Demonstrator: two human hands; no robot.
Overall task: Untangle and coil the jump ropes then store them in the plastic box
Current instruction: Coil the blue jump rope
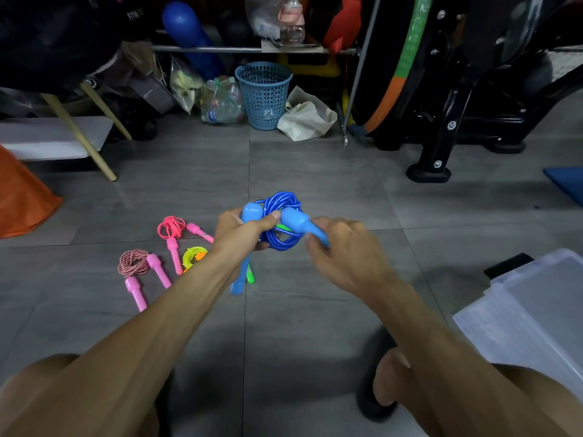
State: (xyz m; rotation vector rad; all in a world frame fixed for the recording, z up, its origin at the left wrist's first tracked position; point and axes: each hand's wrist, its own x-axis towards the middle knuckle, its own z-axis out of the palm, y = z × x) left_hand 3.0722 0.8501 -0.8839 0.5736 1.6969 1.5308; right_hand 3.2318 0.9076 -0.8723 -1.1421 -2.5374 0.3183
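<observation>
I hold a blue jump rope [280,212], coiled into loops, above the grey floor. My left hand [239,234] grips one light-blue handle together with the coil; that handle hangs down below the hand. My right hand [340,250] pinches the other light-blue handle [299,225] beside the coil. On the floor to the left lie a coiled pink rope [172,228] with pink handles, a red-and-white rope [134,263] with pink handles, and a yellow-green coil [194,255]. A green handle [250,275] shows under my left wrist. The clear plastic box [530,310] sits at the right.
A blue mesh basket [264,93], bags and bottles line the back wall. A black exercise machine [473,105] stands at the back right, an orange cone [22,197] at the left. A blue mat corner [568,184] lies at the right edge. My sandalled foot [385,380] rests near the box.
</observation>
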